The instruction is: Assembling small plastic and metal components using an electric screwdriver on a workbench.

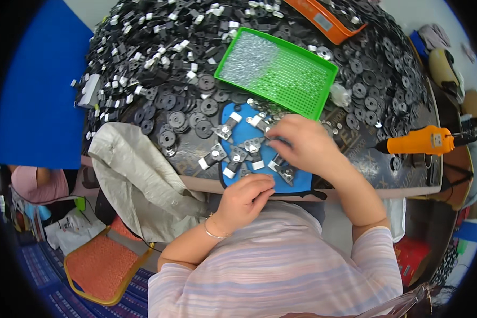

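On a blue mat [297, 179] lie several small dark assemblies, each with a white block and a grey metal plate. My left hand [247, 197] hovers at the mat's near edge, its fingers curled together close to a dark metal part [244, 171]; what they hold, if anything, is hidden. Over the mat's right half, my right hand [303, 143] has thumb and fingers bent into a pinch beside an assembly with a white block [257, 121]. Its fingertips cover whatever is between them. Another assembly [282, 170] lies below the right hand.
Beyond the mat is a green tray [286, 100] with small silvery pieces. Heaps of black parts [148, 37] and dark discs [370, 79] surround it. An orange bin [323, 24] stands at the back. An orange power screwdriver [421, 141] is at right, a pale cloth [135, 175] at left.
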Tool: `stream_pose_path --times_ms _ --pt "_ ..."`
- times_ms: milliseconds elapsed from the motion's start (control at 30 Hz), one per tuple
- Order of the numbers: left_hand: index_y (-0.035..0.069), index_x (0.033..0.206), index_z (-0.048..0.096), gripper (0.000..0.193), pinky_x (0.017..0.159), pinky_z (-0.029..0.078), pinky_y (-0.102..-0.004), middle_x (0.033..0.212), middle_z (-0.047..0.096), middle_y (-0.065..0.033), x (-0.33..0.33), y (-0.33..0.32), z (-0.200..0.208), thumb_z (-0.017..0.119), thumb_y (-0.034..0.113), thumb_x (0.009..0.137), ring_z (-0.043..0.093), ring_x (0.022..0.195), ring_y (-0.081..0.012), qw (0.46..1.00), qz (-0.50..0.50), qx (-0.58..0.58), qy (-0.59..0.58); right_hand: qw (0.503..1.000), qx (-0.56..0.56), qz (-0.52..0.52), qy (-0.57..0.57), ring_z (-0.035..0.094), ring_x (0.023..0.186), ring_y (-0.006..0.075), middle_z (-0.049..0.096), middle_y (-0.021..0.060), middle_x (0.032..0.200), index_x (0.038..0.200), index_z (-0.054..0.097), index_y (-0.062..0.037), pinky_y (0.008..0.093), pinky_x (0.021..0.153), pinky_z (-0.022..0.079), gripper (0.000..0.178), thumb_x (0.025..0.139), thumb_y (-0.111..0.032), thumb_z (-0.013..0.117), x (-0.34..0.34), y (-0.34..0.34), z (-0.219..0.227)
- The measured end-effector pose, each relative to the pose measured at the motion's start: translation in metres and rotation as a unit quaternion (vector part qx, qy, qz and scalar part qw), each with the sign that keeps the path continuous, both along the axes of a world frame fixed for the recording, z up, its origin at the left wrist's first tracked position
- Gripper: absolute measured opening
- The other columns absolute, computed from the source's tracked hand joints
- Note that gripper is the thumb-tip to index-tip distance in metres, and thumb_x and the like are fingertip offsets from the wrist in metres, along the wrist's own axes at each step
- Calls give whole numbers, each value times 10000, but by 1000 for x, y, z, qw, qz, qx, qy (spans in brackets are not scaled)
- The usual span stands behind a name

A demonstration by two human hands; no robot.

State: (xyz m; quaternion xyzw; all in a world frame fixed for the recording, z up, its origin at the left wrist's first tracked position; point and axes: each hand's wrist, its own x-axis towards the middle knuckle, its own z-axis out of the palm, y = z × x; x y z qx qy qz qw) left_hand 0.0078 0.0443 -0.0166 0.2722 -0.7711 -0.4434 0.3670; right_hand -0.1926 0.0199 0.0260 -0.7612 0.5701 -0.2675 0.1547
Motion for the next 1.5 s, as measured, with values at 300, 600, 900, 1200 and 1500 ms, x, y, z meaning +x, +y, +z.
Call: stream_pose_path --times_ms 300,600,900,1200,1500 --pt "23 916 648 172 708 530 -305 942 654 -115 36 -6 6 686 5 748 649 828 -255 996 77 -44 -24 996 -32 35 76 588 900 315 613 112 905 906 649 -58 410 778 487 182 731 -109 647 64 -125 -23" --pt "2 920 637 179 711 529 -307 937 655 -133 60 -11 6 687 -9 749 651 820 -265 994 103 -36 -15 978 -76 30 194 555 1053 261 595 52 1143 1141 599 -139 408 849 456 393 751 -93 605 91 -222 -32" --pt "-12 869 650 156 717 528 -295 907 665 -146 68 -14 9 691 -48 724 663 829 -253 986 155 -36 -40 986 -21 44 157 634 875 329 624 134 972 991 581 -86 442 689 521 290 744 -219 655 119 -260 -33" --pt "-26 859 629 157 722 526 -297 895 659 -164 55 -12 2 689 -70 721 664 833 -258 995 100 -15 -24 983 -78 80 -142 615 814 167 607 55 950 1049 630 -99 288 729 503 362 691 -100 686 20 -116 43" --pt "-20 866 645 169 711 530 -286 908 660 -143 12 -8 10 706 -55 711 659 809 -244 998 13 -51 -17 931 243 -70 -264 539 650 73 601 -7 734 993 639 -71 213 594 422 374 624 -23 676 -73 101 -15"
